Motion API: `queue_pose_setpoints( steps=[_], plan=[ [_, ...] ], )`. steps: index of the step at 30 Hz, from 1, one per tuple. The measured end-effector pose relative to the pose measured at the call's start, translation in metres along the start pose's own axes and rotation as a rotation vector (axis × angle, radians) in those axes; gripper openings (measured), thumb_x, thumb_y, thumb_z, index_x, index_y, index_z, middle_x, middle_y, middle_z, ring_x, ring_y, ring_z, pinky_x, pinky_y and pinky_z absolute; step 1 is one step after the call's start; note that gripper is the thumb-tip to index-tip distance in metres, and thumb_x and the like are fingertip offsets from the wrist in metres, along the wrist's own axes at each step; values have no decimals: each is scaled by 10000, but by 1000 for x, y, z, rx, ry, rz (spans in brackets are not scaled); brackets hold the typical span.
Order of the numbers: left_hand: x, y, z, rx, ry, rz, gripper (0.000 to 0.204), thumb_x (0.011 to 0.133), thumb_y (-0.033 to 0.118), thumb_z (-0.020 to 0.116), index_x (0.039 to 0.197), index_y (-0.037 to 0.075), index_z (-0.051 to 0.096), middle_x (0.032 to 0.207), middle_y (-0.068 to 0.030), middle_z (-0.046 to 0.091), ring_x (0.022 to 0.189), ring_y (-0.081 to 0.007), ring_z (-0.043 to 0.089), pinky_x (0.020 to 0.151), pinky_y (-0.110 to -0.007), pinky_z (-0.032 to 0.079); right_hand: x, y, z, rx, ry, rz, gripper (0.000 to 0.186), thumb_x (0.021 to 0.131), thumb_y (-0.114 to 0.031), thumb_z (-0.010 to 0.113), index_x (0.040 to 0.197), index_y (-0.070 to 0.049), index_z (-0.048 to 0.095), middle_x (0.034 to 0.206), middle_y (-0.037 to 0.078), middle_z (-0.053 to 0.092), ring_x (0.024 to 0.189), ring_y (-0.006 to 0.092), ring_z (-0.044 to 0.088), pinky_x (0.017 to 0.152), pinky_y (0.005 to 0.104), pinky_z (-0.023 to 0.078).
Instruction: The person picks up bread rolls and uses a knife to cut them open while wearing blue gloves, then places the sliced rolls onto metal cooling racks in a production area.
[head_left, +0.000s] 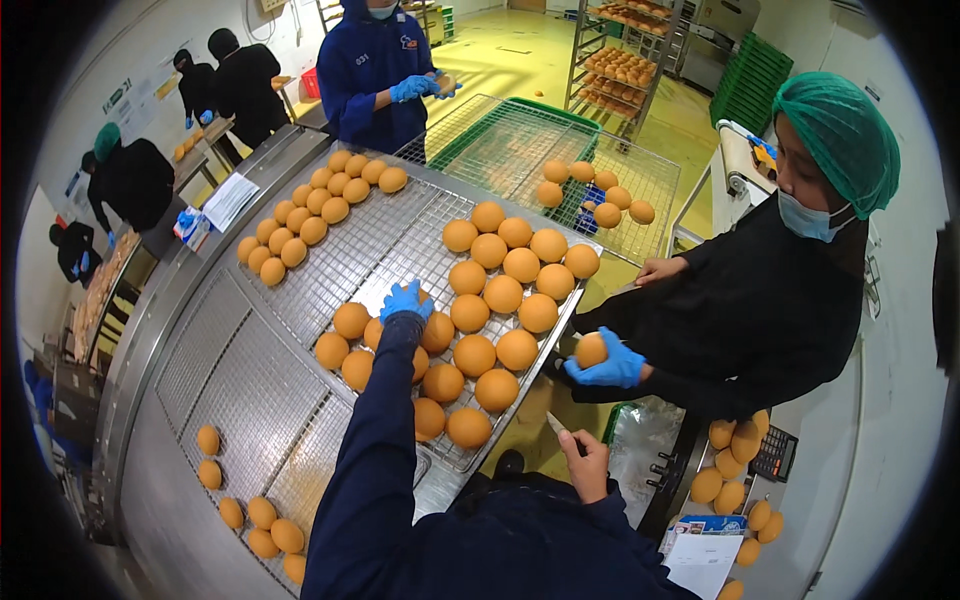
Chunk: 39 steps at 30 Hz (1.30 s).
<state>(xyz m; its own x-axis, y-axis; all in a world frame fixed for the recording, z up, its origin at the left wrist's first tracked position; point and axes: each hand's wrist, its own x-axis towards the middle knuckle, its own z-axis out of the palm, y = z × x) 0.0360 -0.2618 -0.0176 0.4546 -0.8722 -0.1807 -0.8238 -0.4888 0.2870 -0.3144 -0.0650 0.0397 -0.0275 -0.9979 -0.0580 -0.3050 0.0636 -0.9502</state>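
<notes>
My left hand [404, 301], in a blue glove, reaches over the wire rack [381, 262] with its fingers curled around a round golden-brown bun [424, 296]; the glove hides most of it. Several larger buns [503, 293] stand in rows on the rack to the right of that hand, and a few sit close around its wrist. My bare right hand [586, 462] is near my body, closed around a small knife [555, 423] whose pointed blade tips up and left. Beyond my left hand, a block of buns [322, 205] covers the rack's far left part.
At right, a co-worker's gloved hand [612, 362] holds a bun. Across the table, another person's gloved hands [420, 86] hold one too. Loose buns [262, 513] lie on the near left racks. A calculator [774, 456] and more buns are at lower right. A trolley [615, 70] stands behind.
</notes>
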Motion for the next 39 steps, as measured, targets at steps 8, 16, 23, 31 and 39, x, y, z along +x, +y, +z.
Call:
queue_pose_setpoints(
  steps=[8,16,23,31,39],
  plan=[
    [-12,12,-4,114,-9,-1,595,761,442,585,1296,221,450,1225,-170,433,1120,-363,456,921,-483,390,11,-8,7,11,-51,-68,297,811,-249,649,696,21,603,538,114,503,474,170,474,498,312,359],
    [-28,-3,0,123,118,80,599,780,459,544,1296,170,451,1287,-205,404,1163,-395,409,952,-478,375,8,-2,19,-51,-136,-127,313,813,-247,648,670,24,581,528,121,491,466,174,473,490,311,353],
    [-94,-15,0,-134,313,391,539,794,412,586,1221,93,505,1262,-236,429,1114,-392,413,945,-482,342,8,-2,31,33,-192,-127,347,810,-262,658,662,35,558,499,124,466,450,136,454,471,311,343],
    [-236,-77,16,-350,478,316,402,757,220,664,1102,43,556,1166,-212,471,1039,-407,446,871,-476,386,3,-14,60,1,-416,-131,331,805,-265,665,684,32,587,506,121,483,449,149,451,488,299,364],
    [-327,-133,63,49,402,-176,544,789,443,563,1184,71,520,1244,-237,438,1156,-446,369,987,-515,288,-16,-30,94,20,-592,-191,307,812,-248,659,705,32,595,523,101,503,485,117,478,493,283,373]
  ],
)
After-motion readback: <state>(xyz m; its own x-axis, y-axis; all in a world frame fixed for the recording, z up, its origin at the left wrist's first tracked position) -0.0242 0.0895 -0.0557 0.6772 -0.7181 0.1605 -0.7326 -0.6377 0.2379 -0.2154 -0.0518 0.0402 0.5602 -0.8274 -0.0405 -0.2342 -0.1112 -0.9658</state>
